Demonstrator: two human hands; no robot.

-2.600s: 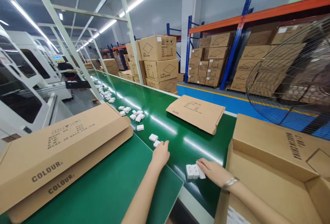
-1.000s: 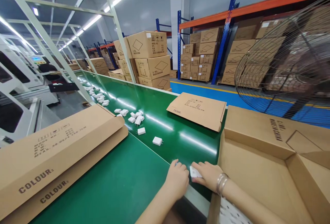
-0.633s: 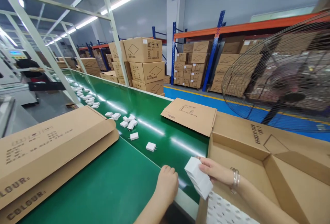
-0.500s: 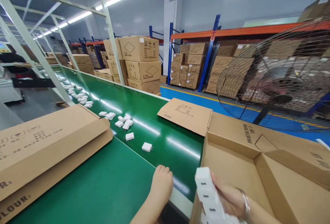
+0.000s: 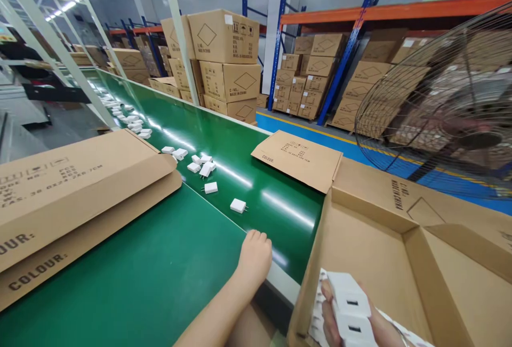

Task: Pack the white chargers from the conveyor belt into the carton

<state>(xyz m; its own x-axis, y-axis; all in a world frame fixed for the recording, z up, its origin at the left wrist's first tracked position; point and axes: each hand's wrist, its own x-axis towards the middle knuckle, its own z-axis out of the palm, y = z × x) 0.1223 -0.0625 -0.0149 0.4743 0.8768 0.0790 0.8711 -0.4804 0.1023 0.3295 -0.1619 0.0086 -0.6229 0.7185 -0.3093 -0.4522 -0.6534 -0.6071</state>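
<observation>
My right hand (image 5: pixel 374 312) grips a row of white USB plug chargers (image 5: pixel 352 304), their port ends facing up. It is low inside the near end of an open cardboard box (image 5: pixel 364 240), where more white chargers (image 5: pixel 318 304) show beside the fingers. My left hand (image 5: pixel 256 253) rests closed on the near edge of the green conveyor belt (image 5: pixel 276 176), its fingers curled under and its palm hidden. Beyond it one loose charger (image 5: pixel 238 206) lies on the belt, and another charger (image 5: pixel 210 187) is a little farther left.
Several chargers (image 5: pixel 202 163) lie scattered up the belt toward the far left. Flattened cartons (image 5: pixel 80 176) overlap the green side table (image 5: pixel 160 261). Stacked boxes (image 5: pixel 228 64) stand behind the belt. A large wire-guarded fan (image 5: pixel 448 112) is at the right.
My right hand has lowered the held chargers into the near end of the box and turned them. My left hand stays at the belt edge. The view has tilted down.
</observation>
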